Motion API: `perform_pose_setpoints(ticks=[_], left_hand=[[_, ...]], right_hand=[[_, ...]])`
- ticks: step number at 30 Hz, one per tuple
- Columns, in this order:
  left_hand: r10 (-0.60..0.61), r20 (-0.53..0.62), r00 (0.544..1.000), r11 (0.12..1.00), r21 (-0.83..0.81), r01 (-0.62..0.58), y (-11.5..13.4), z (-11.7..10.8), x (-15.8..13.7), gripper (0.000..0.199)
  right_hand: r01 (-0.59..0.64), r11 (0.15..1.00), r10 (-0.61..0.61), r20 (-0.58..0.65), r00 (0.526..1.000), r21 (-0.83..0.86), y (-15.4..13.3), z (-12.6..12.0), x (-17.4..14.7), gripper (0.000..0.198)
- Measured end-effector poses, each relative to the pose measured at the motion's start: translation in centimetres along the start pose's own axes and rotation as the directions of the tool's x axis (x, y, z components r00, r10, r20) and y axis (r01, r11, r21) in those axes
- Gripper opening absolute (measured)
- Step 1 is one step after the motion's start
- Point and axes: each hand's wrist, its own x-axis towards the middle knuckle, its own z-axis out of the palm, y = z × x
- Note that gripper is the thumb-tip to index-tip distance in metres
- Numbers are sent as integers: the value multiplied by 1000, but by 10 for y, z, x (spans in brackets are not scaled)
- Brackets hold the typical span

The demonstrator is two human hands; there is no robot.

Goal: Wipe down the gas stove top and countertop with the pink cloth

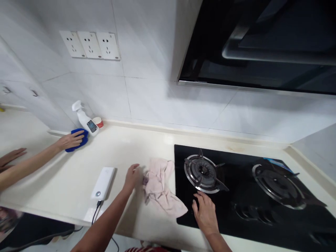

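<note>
My left hand is over the pale counter, just left of a crumpled pink cloth. Its fingers are closed together, and a small whitish bit shows at the fingertips, too small to name. My right hand rests with fingers apart on the front left of the black gas cooktop, close to the left burner. The cloth lies bunched on the counter against the cooktop's left edge.
A co-worker's hand presses a blue cloth on the counter, beside a white spray bottle and a red-and-white cup. A white power bank with a black cable lies nearer. A dark range hood overhangs the cooktop.
</note>
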Motion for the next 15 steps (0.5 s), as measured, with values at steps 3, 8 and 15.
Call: perform_pose_setpoints(ticks=[3, 8, 15], left_hand=[[72, -98, 993, 992, 106, -61, -8, -2, -14, 49], [360, 249, 899, 817, 382, -433, -10, 49, -51, 53], [383, 388, 838, 615, 570, -545, -7, 95, -33, 56]], right_hand=[[3, 1000, -2, 8, 1000, -24, -1, 0, 0, 26], [0, 999, 0, -1, 1000, -33, -2, -1, 0, 27], [22, 999, -22, -13, 1000, -32, 0, 0, -1, 28]])
